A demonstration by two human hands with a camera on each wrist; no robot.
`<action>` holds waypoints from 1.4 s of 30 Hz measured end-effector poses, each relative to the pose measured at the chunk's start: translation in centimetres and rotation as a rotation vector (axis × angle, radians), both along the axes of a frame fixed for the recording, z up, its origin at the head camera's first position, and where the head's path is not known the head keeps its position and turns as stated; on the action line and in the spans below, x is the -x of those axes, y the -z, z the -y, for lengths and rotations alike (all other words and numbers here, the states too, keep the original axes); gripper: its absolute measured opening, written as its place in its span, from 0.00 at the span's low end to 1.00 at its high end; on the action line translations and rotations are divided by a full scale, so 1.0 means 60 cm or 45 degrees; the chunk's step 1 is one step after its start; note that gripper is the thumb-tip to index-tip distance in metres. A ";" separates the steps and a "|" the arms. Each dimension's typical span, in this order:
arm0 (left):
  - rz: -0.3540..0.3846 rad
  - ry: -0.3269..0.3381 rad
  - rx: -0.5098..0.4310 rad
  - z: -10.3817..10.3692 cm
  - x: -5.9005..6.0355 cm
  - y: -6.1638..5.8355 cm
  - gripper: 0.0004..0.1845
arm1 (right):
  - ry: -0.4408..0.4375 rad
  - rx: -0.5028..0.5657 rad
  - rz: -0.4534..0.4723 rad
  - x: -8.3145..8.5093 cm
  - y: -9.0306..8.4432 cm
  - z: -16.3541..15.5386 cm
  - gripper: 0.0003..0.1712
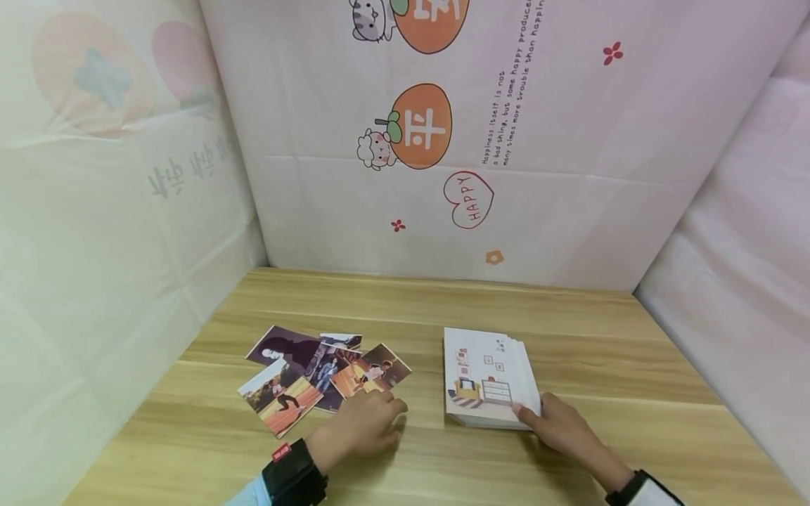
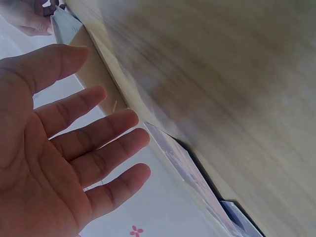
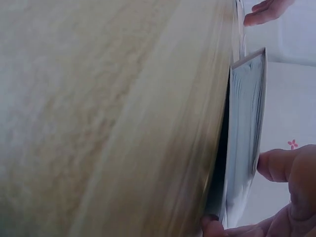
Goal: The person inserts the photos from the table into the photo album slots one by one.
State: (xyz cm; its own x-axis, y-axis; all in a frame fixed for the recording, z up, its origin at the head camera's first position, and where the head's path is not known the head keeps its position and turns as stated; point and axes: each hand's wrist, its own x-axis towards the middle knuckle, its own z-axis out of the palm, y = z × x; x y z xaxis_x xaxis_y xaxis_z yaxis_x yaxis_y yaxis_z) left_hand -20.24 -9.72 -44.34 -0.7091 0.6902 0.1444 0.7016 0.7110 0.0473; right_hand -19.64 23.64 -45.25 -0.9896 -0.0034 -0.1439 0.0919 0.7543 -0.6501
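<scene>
table [image 2: 237, 74] blurred in wrist views; lower photos [image 1: 329, 372] partly hidden under others

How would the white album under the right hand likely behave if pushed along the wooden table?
The album lies flat with a thick block of pages, so it would probably slide rather than tip. Its cover looks smooth, so the right hand gripping its near corner might slip. It is probably fairly heavy for its size.

Five loose photos [image 1: 325, 376] lie overlapped on the desk [image 1: 569, 330], though more may be hidden under them. One album [image 1: 487, 379] sits beside them. Two hands are in view: one left hand [image 1: 361, 422] and one right hand [image 1: 560, 425], each wearing one dark wristband.
</scene>
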 end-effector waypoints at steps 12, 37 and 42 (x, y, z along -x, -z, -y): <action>-0.022 0.029 0.014 -0.001 0.003 0.003 0.17 | -0.095 -0.260 -0.093 -0.001 0.002 -0.002 0.24; -0.049 0.079 0.049 -0.032 -0.004 -0.017 0.15 | -0.630 -0.346 -0.202 0.009 -0.007 -0.079 0.54; -0.038 0.083 0.048 -0.034 -0.004 -0.015 0.15 | -0.621 -0.328 -0.113 0.005 0.000 -0.084 0.53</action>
State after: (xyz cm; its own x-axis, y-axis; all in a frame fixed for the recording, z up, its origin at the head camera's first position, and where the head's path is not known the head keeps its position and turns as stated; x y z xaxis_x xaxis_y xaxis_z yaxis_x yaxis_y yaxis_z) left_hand -20.02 -7.70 -43.42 -0.6582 0.7401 0.1379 0.7472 0.6646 -0.0004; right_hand -19.92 28.70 -45.28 -0.8905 -0.4397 -0.1168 -0.3543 0.8312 -0.4285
